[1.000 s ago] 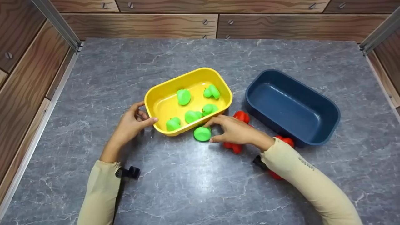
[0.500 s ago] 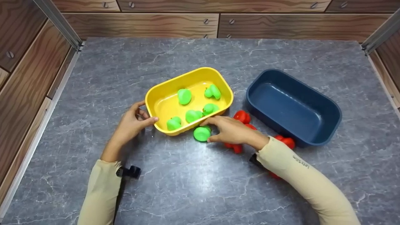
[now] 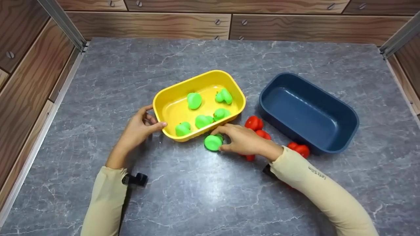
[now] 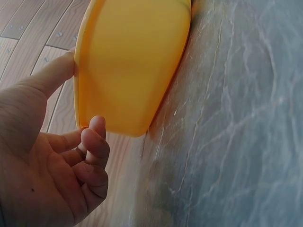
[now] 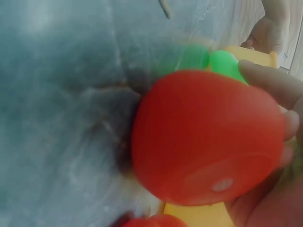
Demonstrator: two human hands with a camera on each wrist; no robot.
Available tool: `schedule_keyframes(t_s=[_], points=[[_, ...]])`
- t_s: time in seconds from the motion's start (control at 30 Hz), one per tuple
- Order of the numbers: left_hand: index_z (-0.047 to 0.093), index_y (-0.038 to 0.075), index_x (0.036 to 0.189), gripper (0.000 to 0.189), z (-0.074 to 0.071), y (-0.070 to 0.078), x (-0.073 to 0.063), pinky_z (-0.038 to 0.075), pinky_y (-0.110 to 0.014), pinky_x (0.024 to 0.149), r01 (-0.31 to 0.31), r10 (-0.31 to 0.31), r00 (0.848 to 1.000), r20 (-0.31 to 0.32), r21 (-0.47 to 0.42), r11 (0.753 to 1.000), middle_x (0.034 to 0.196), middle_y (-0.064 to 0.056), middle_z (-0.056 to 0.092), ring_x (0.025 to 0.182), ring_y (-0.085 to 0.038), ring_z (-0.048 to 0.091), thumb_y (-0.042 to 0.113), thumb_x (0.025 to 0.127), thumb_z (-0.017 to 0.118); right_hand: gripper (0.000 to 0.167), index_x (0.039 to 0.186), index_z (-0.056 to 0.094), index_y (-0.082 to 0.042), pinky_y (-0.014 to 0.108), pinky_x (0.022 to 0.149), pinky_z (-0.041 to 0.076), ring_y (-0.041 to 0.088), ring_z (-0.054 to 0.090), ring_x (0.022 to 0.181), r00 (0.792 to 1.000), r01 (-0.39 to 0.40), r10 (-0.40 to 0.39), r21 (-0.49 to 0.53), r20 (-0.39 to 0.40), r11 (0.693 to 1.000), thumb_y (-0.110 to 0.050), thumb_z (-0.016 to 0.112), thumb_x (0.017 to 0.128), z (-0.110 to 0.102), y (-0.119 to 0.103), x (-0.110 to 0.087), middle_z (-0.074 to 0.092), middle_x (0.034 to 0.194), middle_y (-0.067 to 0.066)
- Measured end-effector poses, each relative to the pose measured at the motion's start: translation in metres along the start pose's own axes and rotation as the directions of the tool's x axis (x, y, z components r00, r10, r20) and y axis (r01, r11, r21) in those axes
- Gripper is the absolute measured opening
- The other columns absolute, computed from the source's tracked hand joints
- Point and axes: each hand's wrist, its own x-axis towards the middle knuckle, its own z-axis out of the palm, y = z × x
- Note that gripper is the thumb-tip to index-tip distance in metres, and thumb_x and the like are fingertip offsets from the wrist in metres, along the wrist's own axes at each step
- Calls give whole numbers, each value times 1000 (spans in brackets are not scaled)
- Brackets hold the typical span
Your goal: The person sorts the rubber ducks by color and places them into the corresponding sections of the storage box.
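My left hand [image 3: 136,131] pinches the left end of a yellow plastic tub [image 3: 188,83], thumb over the rim and fingers outside. In the left wrist view, the tub's end wall [image 4: 128,71] rises beside the fingers. Several green toy ducks [image 3: 194,100] lie inside. Against the tub's near side, my right hand [image 3: 246,139] pinches another green toy duck [image 3: 212,143] between thumb and fingers, its round base facing up toward the head camera. Close under the right wrist, a red toy [image 5: 203,137] covers much of that wrist view and partly hides the green duck.
A dark blue tub [image 3: 302,114] stands to the right with nothing inside. Several red toys [image 3: 253,123] lie between the tubs and along the blue tub's near side, some hidden by the right hand and sleeve. Wood-patterned panels [image 3: 147,26] border the grey marbled table [image 3: 180,196].
The right thumb and fingers have settled on the green duck beside the yellow tub. That duck has tilted and shifted slightly toward the person. The left hand keeps its hold on the tub.
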Motion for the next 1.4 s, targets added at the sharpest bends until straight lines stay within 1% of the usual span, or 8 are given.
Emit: schedule_keyframes(t_s=[0.4, 0.57, 0.73, 0.87, 0.97, 1.07, 1.2, 1.4], points=[[36, 6, 146, 80, 0, 0, 1, 44, -20, 55, 16, -16, 1000, -3, 15, 1000, 95, -7, 54, 74, -13, 49, 33, 83, 76, 41, 124, 61, -15, 37, 88, 50, 18, 59, 107, 997, 68, -64, 172, -31, 983, -23, 74, 86, -7, 1, -15, 62, 122, 3], [36, 5, 146, 81, 0, 1, 1, 43, -20, 55, 15, -15, 1000, -3, 20, 1000, 95, -7, 54, 73, -13, 48, 34, 82, 76, 41, 125, 60, -17, 39, 83, 49, 16, 56, 108, 992, 120, -102, 282, -78, 952, -23, 73, 86, -10, 2, -24, 63, 121, -1], [37, 6, 146, 80, 0, 1, 0, 43, -20, 56, 2, -2, 1000, -4, 15, 1000, 95, -6, 53, 74, -13, 48, 34, 82, 76, 43, 127, 60, -16, 26, 75, 48, 16, 55, 106, 985, 150, -105, 384, -135, 911, -23, 73, 86, -16, -1, -31, 63, 119, 1], [37, 6, 146, 80, 0, 0, 0, 43, -20, 56, -6, 6, 1000, -3, 13, 1000, 94, -6, 54, 74, -13, 48, 35, 82, 76, 45, 128, 59, -14, 18, 63, 45, 13, 55, 75, 984, 147, -81, 461, -159, 875, -22, 73, 86, -21, -3, -34, 61, 120, 5], [38, 6, 146, 79, 0, 0, 0, 44, -20, 56, -5, 6, 1000, -4, 14, 1000, 93, -5, 54, 73, -13, 49, 35, 82, 76, 48, 130, 57, -13, 16, 53, 38, 8, 39, 50, 983, 138, -51, 518, -177, 844, -21, 73, 86, -26, -5, -35, 59, 121, 6], [38, 7, 145, 78, 0, -1, 0, 44, -21, 55, -5, 5, 1000, -7, 9, 1000, 93, -5, 54, 70, -12, 49, 34, 82, 76, 49, 131, 56, -12, 17, 48, 34, 6, 31, 45, 976, 152, -34, 559, -216, 815, -19, 74, 86, -29, -7, -34, 58, 122, 6], [38, 7, 146, 79, 0, 0, 0, 44, -21, 53, -1, 1, 1000, -5, 3, 1000, 93, -4, 54, 67, -9, 49, 34, 83, 76, 47, 130, 57, -9, 17, 48, 38, 8, 40, 47, 958, 195, -25, 586, -286, 787, -15, 72, 86, -32, -11, -29, 60, 121, 8], [37, 7, 146, 80, 0, 1, 0, 44, -21, 53, 0, 0, 1000, 0, 3, 1000, 92, -4, 53, 68, -10, 49, 34, 82, 76, 50, 133, 55, -6, 20, 65, 52, 12, 64, 69, 934, 201, 38, 609, -356, 768, -11, 72, 86, -35, -15, -18, 60, 123, 15]])
